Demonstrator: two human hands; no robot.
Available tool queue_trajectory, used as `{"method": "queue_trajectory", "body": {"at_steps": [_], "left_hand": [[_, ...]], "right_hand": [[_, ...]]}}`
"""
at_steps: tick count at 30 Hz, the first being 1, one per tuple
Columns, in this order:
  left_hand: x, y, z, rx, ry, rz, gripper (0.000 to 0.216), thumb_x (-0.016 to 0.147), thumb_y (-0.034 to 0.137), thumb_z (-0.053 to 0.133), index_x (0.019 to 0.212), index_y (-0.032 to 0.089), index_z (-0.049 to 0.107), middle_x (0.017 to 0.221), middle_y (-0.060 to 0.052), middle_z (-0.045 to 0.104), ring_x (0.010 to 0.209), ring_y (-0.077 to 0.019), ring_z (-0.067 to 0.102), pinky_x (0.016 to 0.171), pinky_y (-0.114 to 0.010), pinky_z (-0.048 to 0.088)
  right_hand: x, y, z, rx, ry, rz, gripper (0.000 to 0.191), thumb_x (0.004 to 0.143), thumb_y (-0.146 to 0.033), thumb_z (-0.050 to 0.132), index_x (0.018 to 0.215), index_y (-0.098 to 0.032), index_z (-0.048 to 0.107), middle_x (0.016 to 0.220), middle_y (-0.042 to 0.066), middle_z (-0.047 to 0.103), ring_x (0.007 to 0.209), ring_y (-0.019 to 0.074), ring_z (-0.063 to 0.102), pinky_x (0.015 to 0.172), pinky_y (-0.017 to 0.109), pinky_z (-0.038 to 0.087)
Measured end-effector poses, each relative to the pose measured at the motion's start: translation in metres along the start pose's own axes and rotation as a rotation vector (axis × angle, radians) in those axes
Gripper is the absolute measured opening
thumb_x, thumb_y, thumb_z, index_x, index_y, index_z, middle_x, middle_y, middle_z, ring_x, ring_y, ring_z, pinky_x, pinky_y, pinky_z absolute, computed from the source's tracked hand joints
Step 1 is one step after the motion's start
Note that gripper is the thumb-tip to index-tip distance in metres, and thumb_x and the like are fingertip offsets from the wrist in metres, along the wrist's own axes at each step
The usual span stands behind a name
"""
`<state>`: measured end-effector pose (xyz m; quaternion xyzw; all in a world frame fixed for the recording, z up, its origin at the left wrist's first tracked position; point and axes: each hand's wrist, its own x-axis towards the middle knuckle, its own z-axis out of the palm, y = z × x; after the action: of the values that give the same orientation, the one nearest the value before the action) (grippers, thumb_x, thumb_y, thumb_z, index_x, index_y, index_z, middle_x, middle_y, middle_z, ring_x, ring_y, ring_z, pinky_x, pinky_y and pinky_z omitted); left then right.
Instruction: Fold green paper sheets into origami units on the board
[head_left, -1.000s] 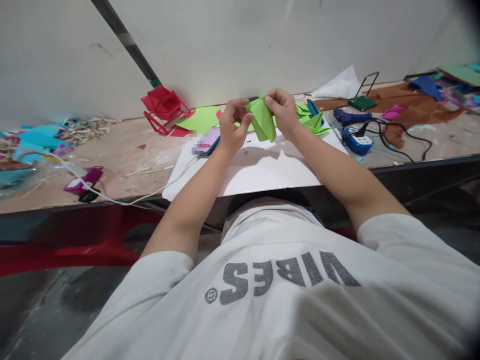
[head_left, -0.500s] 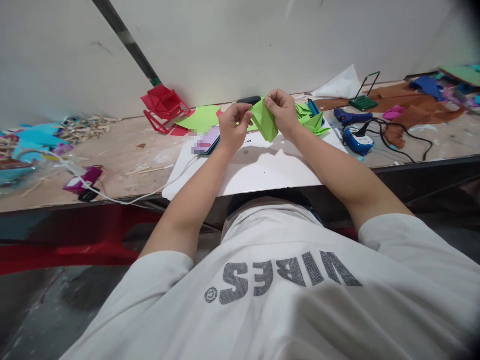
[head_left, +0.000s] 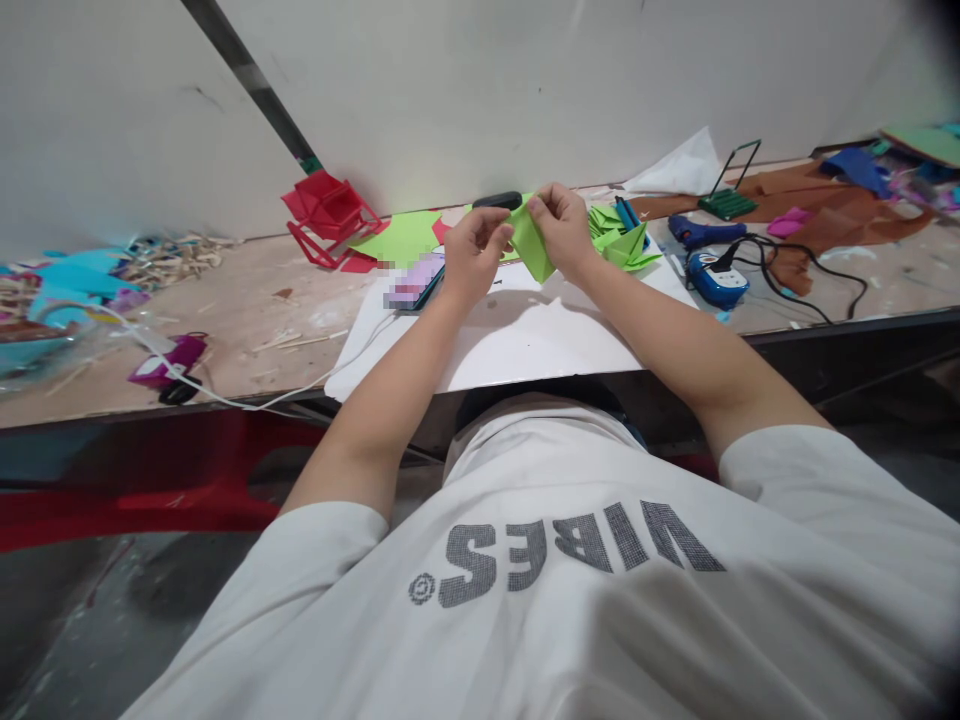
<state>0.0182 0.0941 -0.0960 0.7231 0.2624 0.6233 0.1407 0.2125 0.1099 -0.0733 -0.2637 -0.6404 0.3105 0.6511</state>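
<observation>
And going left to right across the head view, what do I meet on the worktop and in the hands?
Light-blue sheet, purple object, red chair-shaped model, phone, left hand, green folded paper, right hand, green folded pieces, blue glue gun, pink scrap.

Muted light leaves a soft-edged shadow across the white board [head_left: 525, 350]. Down and left of it, the floor [head_left: 142, 590] is dim. Pixelation hides part of the phone [head_left: 427, 278] at its left; far right of the board, the view's corners darken.
</observation>
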Motion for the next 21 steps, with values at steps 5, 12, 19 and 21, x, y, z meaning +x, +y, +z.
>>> {"method": "queue_trajectory", "body": {"at_steps": [5, 12, 19, 21], "left_hand": [[-0.001, 0.001, 0.003, 0.02, 0.007, 0.001, 0.067, 0.103, 0.091, 0.076, 0.127, 0.029, 0.081, 0.093, -0.003, 0.081, 0.08, -0.021, 0.084, 0.076, -0.037, 0.07], [0.002, 0.001, 0.002, 0.039, 0.031, -0.008, 0.074, 0.102, 0.098, 0.069, 0.114, 0.026, 0.081, 0.09, -0.004, 0.078, 0.078, -0.0205, 0.081, 0.08, -0.039, 0.07], [0.003, 0.006, 0.0, 0.071, 0.021, -0.028, 0.072, 0.103, 0.097, 0.068, 0.112, 0.026, 0.081, 0.094, -0.006, 0.08, 0.083, -0.0228, 0.078, 0.086, -0.041, 0.066], [0.003, 0.009, -0.001, 0.08, 0.007, -0.02, 0.064, 0.107, 0.089, 0.071, 0.111, 0.026, 0.081, 0.093, -0.006, 0.08, 0.087, -0.0238, 0.079, 0.088, -0.04, 0.065]], "right_hand": [[-0.001, 0.001, 0.001, -0.068, 0.026, 0.014, 0.074, 0.092, -0.101, 0.075, 0.083, -0.031, 0.052, 0.081, -0.001, 0.05, 0.08, 0.0208, 0.053, 0.083, 0.04, 0.062], [-0.004, -0.006, 0.002, -0.067, 0.016, 0.026, 0.072, 0.092, -0.099, 0.079, 0.084, -0.031, 0.054, 0.083, 0.0, 0.056, 0.081, 0.0228, 0.058, 0.087, 0.043, 0.067], [-0.01, -0.011, 0.002, -0.112, 0.001, 0.012, 0.064, 0.099, -0.087, 0.082, 0.085, -0.031, 0.053, 0.084, 0.0, 0.056, 0.085, 0.0224, 0.059, 0.096, 0.042, 0.069], [-0.012, -0.014, 0.002, -0.125, -0.017, -0.002, 0.063, 0.1, -0.085, 0.082, 0.086, -0.031, 0.055, 0.086, 0.0, 0.056, 0.09, 0.0236, 0.062, 0.097, 0.042, 0.069]]}}
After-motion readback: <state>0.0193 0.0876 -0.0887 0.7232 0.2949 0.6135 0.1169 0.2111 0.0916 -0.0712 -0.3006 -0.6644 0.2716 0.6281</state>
